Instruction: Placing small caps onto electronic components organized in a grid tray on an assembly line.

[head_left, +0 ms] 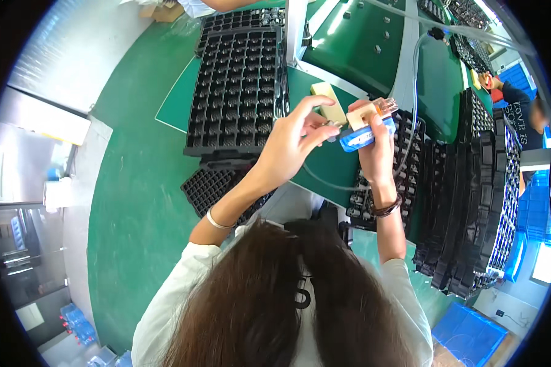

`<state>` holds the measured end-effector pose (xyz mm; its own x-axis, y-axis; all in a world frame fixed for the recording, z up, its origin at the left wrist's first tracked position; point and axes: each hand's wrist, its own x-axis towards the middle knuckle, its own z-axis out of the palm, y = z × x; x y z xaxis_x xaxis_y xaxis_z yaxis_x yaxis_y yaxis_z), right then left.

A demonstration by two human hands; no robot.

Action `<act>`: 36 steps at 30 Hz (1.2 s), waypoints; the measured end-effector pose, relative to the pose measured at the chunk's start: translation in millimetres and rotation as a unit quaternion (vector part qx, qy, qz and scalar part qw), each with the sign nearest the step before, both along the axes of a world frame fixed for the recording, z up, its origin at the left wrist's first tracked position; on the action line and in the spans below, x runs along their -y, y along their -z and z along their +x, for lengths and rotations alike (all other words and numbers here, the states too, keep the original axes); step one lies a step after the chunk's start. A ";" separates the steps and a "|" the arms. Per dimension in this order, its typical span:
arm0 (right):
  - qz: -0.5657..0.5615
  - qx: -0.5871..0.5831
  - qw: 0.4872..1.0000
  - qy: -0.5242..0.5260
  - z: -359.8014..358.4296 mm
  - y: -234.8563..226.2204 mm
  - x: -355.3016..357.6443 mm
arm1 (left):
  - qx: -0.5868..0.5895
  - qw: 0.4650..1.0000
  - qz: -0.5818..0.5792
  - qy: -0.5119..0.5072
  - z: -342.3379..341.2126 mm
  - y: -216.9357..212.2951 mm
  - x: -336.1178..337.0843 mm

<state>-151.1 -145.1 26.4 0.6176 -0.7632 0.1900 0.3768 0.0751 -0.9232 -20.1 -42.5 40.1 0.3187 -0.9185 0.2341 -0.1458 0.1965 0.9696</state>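
My left hand (291, 137) is closed in a pinch on a small grey metal part (332, 130), partly covered by the fingertips. Just to its right, my right hand (378, 153) grips a small block-shaped tool (360, 138), blue below and tan above. A clear and orange piece (387, 106) sticks out at the tool's far end; whether it belongs to the tool I cannot tell. The small part is held close to the tool's left side. Beyond my left fingers lies a pale yellow block (329, 105) on the green tabletop (315, 166).
A black compartment tray (232, 92) stands left of my hands, with a smaller black tray (209, 189) lower down. Another tray with small parts (411, 137) lies right, beside tall tray stacks (465, 202). A clear hose (415, 79) loops nearby. A co-worker (520, 116) is at far right.
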 end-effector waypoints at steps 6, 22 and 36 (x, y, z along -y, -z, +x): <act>-0.025 -0.002 1.000 0.012 -23.9 -0.3 -27.4 | 0.050 0.998 0.009 0.039 -18.4 -7.3 -16.5; -0.053 -0.043 0.997 -0.032 -40.2 8.5 -42.6 | 0.041 0.997 0.028 0.051 -29.2 -6.7 -31.0; -0.237 -0.265 0.920 0.168 16.3 102.6 66.9 | -0.101 0.992 -0.015 -0.070 -11.2 59.5 -25.3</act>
<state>-134.7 -212.0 -76.2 0.4644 -0.8369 0.2896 -0.2070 -0.4205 -0.8834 -31.3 -17.2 -19.5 0.4852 -0.8560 0.1783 0.0237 0.2168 0.9759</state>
